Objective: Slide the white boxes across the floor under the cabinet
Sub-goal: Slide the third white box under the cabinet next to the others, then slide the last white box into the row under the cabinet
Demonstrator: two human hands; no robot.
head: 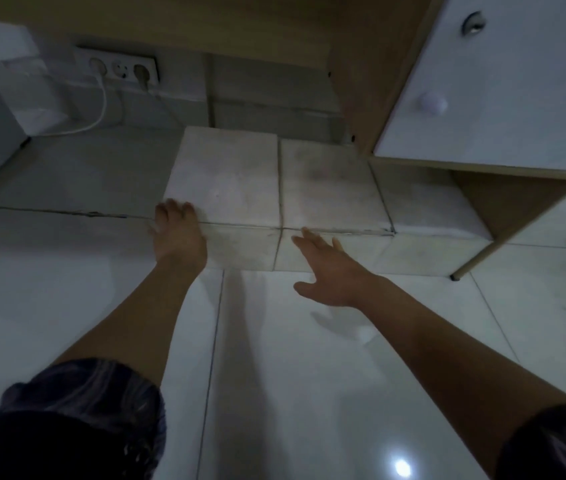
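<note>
The left hand (177, 233) is pressing on the near left corner of the left box (226, 181), fingers curled over its top edge, while the right hand (326, 268) is lying flat and spread against the near face of the middle box (326, 181), gripping nothing. The boxes are sitting side by side on the floor (309, 375), their row running left to right with its right end already under the cabinet (482, 81), so the push probably needs to go rightward, led by the left hand at the far end. No writing is readable.
</note>
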